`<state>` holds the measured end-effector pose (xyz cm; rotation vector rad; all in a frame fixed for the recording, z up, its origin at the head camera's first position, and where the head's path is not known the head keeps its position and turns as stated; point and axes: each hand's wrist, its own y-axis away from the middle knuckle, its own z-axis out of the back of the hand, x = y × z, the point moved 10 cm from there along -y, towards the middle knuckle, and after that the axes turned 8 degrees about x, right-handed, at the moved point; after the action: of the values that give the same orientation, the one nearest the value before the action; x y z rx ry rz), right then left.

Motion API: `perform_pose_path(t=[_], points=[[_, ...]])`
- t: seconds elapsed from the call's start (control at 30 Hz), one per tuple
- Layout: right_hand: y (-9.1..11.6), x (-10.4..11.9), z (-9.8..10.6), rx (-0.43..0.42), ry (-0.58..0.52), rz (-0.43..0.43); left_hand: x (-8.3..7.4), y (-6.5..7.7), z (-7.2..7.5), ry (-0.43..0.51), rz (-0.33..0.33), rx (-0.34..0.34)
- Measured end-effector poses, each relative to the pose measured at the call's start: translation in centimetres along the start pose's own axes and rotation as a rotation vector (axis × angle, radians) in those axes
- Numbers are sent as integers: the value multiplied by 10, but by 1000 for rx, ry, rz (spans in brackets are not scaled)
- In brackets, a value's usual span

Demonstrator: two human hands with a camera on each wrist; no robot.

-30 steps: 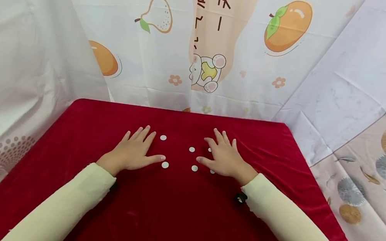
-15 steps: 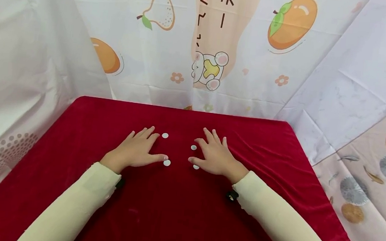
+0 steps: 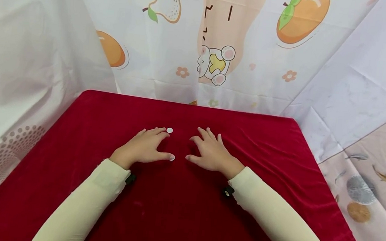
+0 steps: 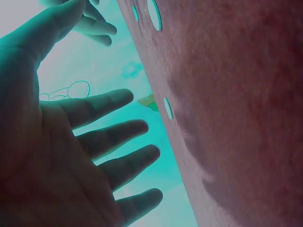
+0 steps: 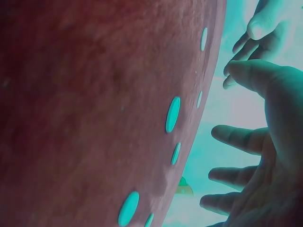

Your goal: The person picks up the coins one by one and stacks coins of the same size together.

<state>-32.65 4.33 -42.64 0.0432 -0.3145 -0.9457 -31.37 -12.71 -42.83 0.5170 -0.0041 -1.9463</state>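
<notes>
Palm down over the red cloth, my left hand (image 3: 145, 147) is held raised with fingers spread, holding nothing. A round flat white disc (image 3: 169, 130) lies just beyond its index fingertip, and its thumb overlaps another disc (image 3: 172, 157) in the head view. To the right, my right hand (image 3: 212, 151) hovers likewise, thumb apart and fingers spread, with no object in it. It hides the other discs from the head view. The right wrist view shows several of them, among them a near disc (image 5: 129, 209) and a middle disc (image 5: 173, 115), flat on the cloth below the fingers.
A dark red velvety cloth (image 3: 169, 219) covers the table, wrinkled at the right. Behind the far edge hangs a white curtain (image 3: 133, 52) with fruit prints; more curtains close both sides. A small black device (image 3: 228, 191) sits at the right wrist.
My right hand has moved left, covering discs that showed before. My left hand has shifted slightly right, its fingers nearer the two left discs. The head view has tilted down a little.
</notes>
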Motion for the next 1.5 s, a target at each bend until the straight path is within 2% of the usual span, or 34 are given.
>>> perform_pose_path(t=[0.3,0.67,0.97,1.17,1.5], points=[[-7,15,-5,14,-9,34,-7,3,-4,55,-18,29],[-13,34,-7,36,-26,88,-10,3,-6,26,-68,42],[-18,47,-11,23,21,135,-12,1,-10,-3,-85,31],[-22,51,-16,36,28,149,-15,0,-12,-9,-84,12],[-25,48,-17,1,-71,135,-15,-8,-14,43,-35,-20]])
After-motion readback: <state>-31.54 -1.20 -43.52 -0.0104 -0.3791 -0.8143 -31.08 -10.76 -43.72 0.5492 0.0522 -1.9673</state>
